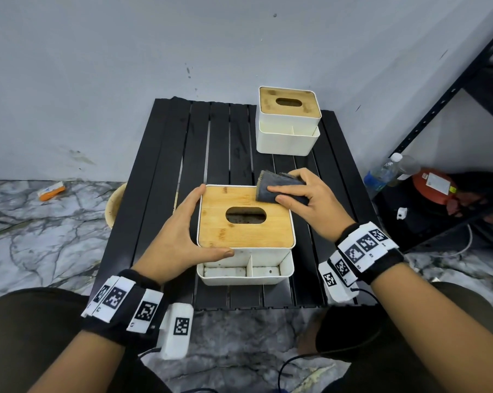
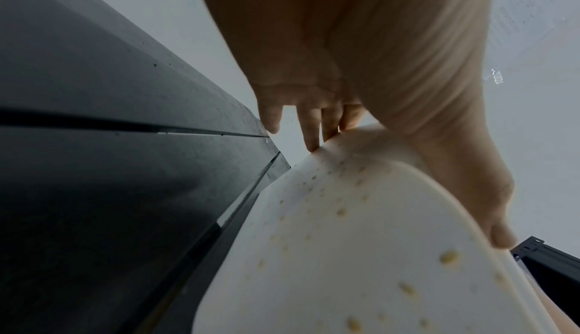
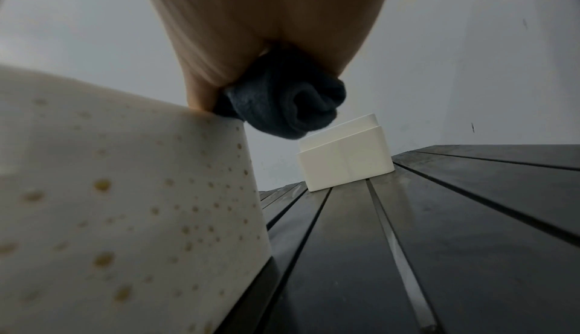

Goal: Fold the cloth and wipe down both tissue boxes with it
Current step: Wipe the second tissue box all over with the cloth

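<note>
The near tissue box (image 1: 245, 225), white with a bamboo lid and brown specks on its sides (image 3: 125, 203), stands in the middle of the table. My left hand (image 1: 193, 222) grips its left side, thumb along the front face and fingertips (image 2: 312, 141) at the far-left corner. My right hand (image 1: 296, 194) holds a folded dark blue cloth (image 1: 271, 185) and presses it on the lid's far-right corner. From below, the cloth (image 3: 292, 106) bulges out of the palm past the box edge. The far tissue box (image 1: 289, 109) stands untouched at the table's back right.
A black slatted table (image 1: 220, 137) stands against a grey wall. A black metal shelf (image 1: 452, 89) rises at the right, with a plastic bottle (image 1: 387, 171) and a red container (image 1: 432, 185) at its foot. A beige basin (image 1: 113, 205) sits under the table's left edge.
</note>
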